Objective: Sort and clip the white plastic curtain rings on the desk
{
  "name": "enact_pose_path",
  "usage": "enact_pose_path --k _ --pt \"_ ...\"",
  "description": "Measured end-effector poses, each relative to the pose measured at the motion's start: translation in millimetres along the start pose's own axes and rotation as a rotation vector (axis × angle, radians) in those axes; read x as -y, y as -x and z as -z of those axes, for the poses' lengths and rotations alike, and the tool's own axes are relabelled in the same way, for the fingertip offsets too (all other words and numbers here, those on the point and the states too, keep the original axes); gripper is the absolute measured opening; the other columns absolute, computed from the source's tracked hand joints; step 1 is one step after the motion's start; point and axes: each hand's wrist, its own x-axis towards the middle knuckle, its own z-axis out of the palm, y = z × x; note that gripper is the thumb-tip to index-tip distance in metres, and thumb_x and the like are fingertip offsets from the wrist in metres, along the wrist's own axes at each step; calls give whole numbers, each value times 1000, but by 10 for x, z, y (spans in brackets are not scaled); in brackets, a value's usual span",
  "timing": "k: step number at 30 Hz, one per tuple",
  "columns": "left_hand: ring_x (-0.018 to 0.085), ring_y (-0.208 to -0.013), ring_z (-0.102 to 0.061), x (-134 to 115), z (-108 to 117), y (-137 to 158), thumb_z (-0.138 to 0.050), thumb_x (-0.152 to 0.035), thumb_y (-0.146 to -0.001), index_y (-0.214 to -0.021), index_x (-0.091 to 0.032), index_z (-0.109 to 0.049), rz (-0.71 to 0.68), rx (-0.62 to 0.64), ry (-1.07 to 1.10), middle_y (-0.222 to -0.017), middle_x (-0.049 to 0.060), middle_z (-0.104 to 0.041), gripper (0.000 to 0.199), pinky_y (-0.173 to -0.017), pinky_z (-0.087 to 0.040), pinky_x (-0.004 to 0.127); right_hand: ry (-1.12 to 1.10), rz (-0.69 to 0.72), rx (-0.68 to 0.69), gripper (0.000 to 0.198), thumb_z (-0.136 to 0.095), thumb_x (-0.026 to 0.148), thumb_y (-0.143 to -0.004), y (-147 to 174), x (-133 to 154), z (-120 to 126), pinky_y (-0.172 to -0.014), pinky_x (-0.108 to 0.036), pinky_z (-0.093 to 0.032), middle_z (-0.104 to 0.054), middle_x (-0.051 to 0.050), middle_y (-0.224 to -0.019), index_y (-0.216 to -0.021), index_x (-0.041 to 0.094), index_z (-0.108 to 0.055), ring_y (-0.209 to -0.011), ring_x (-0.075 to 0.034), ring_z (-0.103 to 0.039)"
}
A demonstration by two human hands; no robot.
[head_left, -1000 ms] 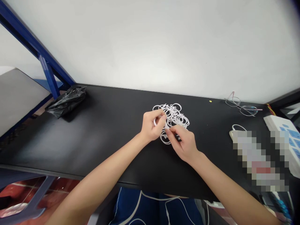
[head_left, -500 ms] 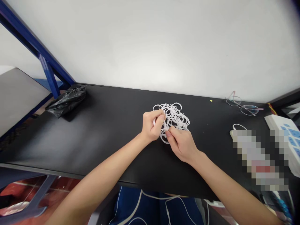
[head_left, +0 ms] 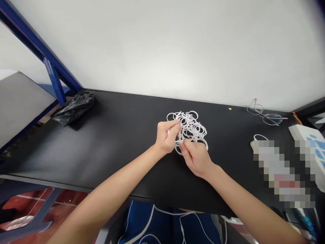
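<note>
A loose pile of thin white elastic bands (head_left: pixel 192 127) lies on the black table, many of them overlapping or tangled. My left hand (head_left: pixel 167 136) is at the pile's left side, fingers curled and thumb pressed down, pinching a white band. Just right and slightly nearer, my right hand (head_left: pixel 196 156) pinches part of a band between thumb and forefinger. A short stretch of band shows between the two hands. Their fingertips hide much of what they hold, so I cannot tell whether both grip the same loop.
The black table (head_left: pixel 122 135) runs along a white wall. A black plastic bag (head_left: pixel 73 110) lies at the far left. On the right are eyeglasses (head_left: pixel 264 113), a pixelated object (head_left: pixel 279 173) and a white power strip (head_left: pixel 302 132). White cables (head_left: pixel 149 220) hang across the lap.
Both hands stay pinched at the pile with only slight shifts. The whole view has moved a little, so things appear slightly farther right.
</note>
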Motion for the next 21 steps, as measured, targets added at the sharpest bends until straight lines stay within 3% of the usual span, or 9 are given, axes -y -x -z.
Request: enact_pose_path --k 6,14,18,21 --pt "10 -45 -40 -43 -18 18 -41 -29 -81 -51 -17 -47 66 29 87 -46 -1 -45 33 -45 -31 25 -17 31 -30 28 -38 12 -93 5 40 -11 -44 -24 -25 -36 6 -49 -69 23 -30 -40 -10 -31" --pt "9 -43 -37 20 58 -39 -42 -30 -82 -52 -17 -48 53 42 64 -47 -1 -45 34 -45 -28 25 -132 48 -25 32 -40 13 -92 -8 60 25 -45 -26 -25 -31 6 -50 -64 23 -28 -42 -10 -29" --pt "9 -41 -34 160 244 -177 -40 -32 -85 -52 -18 -48 48 -161 -37 -44 -3 -38 37 -44 -28 25 -264 152 -17 36 -41 14 -89 27 66 40 -46 -28 -24 -25 5 -49 -59 23 -23 -44 -10 -23" --pt "10 -46 -42 232 358 -268 -39 -40 -88 -52 -18 -49 75 -293 -164 -48 -1 -44 43 -48 -34 25 -377 161 12 34 -38 12 -88 51 41 53 -46 -28 -22 -24 5 -51 -60 23 -22 -43 -10 -22"
